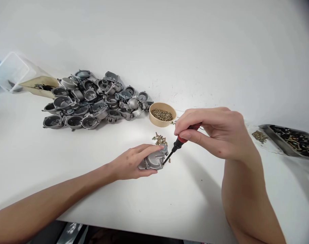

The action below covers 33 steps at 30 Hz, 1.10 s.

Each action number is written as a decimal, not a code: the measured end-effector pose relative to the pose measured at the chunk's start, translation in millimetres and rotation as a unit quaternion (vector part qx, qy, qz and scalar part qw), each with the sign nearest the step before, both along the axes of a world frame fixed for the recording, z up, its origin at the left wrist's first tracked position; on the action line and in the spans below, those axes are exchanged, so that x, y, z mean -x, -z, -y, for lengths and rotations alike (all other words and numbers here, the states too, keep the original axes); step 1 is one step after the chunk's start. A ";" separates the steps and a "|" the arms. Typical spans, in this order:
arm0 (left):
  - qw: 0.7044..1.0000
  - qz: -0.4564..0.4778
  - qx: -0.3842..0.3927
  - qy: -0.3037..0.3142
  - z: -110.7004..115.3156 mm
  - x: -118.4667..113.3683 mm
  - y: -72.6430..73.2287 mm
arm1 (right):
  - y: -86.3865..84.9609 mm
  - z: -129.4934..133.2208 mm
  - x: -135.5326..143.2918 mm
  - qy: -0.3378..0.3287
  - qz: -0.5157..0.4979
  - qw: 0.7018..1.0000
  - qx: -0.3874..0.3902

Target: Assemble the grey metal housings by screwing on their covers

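My left hand is closed around a grey cast-metal housing, holding it against the white table. In my right hand is a screwdriver with a red and black handle, gripped from above. Its shaft slants down to the left, and the tip meets the right edge of the housing. Whether a screw sits under the tip is too small to tell. Just behind the housing lies a small heap of brass-coloured screws, with a loose screw beside the shaft.
A tan round bowl of small screws stands against the wall. To its left spreads a pile of similar metal housings. Far left are a cardboard box and a clear plastic bin. On the right, a tray holds dark parts.
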<state>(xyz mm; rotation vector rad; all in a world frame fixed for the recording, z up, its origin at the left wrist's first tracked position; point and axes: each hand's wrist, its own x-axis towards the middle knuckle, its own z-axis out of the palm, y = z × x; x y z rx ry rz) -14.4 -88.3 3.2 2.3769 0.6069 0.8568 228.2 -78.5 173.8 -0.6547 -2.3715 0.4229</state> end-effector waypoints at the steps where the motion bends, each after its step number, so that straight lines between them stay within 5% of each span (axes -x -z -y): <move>1: 1.000 0.000 0.002 0.001 -0.1 0.3 -0.5 | -0.3 -0.4 -0.1 0.000 0.001 1.000 0.002; 12: 0.999 -0.004 0.036 0.018 -4.3 2.0 -2.5 | -4.0 -2.7 -1.6 -0.020 0.041 0.998 0.037; 22: 1.000 0.012 0.007 0.023 -7.6 2.2 4.5 | -4.6 8.7 5.2 -0.088 0.012 0.996 0.010; 29: 1.000 0.010 0.021 0.018 -5.7 1.7 2.2 | -1.1 11.6 9.1 -0.050 -0.003 0.998 -0.050; 33: 1.000 0.012 0.015 0.018 -5.4 1.8 0.7 | -3.3 16.0 8.6 -0.083 0.001 0.995 -0.046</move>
